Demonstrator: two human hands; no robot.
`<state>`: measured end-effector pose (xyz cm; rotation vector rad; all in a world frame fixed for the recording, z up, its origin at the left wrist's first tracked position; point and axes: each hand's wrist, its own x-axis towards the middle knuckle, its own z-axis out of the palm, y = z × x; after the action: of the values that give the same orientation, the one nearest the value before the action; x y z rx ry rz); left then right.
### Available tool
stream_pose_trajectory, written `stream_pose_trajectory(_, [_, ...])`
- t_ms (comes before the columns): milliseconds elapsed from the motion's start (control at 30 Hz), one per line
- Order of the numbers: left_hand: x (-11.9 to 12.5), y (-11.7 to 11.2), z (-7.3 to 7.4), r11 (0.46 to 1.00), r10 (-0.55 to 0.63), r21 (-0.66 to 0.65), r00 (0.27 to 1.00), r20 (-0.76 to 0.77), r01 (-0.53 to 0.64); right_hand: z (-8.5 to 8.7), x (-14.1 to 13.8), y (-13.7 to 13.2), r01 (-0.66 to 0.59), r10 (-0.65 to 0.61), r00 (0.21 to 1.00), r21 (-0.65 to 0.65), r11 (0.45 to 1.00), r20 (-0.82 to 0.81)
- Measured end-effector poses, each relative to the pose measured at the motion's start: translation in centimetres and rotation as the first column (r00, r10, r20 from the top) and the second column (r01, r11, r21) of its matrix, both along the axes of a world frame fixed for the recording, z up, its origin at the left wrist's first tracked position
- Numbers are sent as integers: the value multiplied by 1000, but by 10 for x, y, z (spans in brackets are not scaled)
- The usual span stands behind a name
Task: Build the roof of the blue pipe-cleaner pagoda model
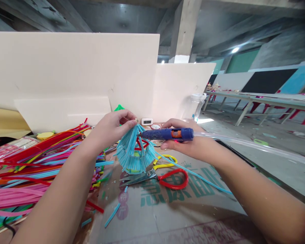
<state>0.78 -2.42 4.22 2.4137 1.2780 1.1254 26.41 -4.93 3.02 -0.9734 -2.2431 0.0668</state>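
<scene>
A cone-shaped craft of light-blue pipe cleaners (136,156) stands in the middle of the work surface, with red strands showing through a gap in its side. At its peak, my left hand (119,125) pinches the tip between thumb and fingers. My right hand (185,137) is wrapped round a blue glue gun (165,134) with a long clear glue stick (244,142) trailing from its back. The nozzle points left and meets the upper side of the cone. Scissors (173,179) with one red and one yellow handle lie just below the craft, blades pointing left.
Bundles of coloured pipe cleaners (27,183) cover the left side. A small digital timer (146,121) and a clear bottle (194,106) stand at the back before white boards (73,67). Cut blue scraps (112,215) lie on the printed cardboard (178,217). Another table (264,96) is far right.
</scene>
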Motion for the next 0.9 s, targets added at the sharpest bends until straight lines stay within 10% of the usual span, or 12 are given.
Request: stream_pose_trajectory(900, [0,1,2,1000,3,-9,1000,6,-3,3,-8,-17,-46,60,984,-86,995,165])
